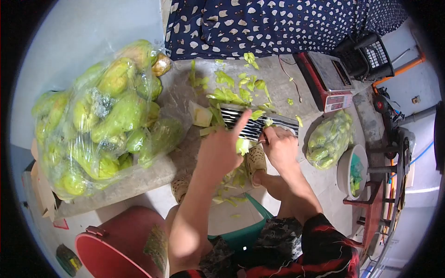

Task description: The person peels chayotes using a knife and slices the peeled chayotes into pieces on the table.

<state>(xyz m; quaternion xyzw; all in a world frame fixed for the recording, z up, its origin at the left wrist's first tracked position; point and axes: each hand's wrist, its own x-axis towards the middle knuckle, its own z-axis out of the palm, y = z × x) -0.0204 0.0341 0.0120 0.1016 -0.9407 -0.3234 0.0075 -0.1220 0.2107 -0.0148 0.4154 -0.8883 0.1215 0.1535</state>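
Note:
My left hand (219, 150) is closed around a pale green piece of chayote (242, 146), its index finger stretched out over a black-and-white striped board (250, 124). Close by on the right, my right hand (281, 147) is closed on a knife, whose thin blade shows only in part between the hands. A small pale scrap (268, 122) lies just beyond its fingertips. Green peelings (227, 95) are scattered over the concrete ledge behind the board. A pale cut block (200, 114) stands left of the board.
A large clear bag of green chayotes (116, 116) fills the left of the ledge (153, 178). A red scale (324, 81) and black basket (368, 55) stand back right. A smaller filled bag (330, 139) and white bucket (344, 169) are at right, a red tub (123, 243) front left.

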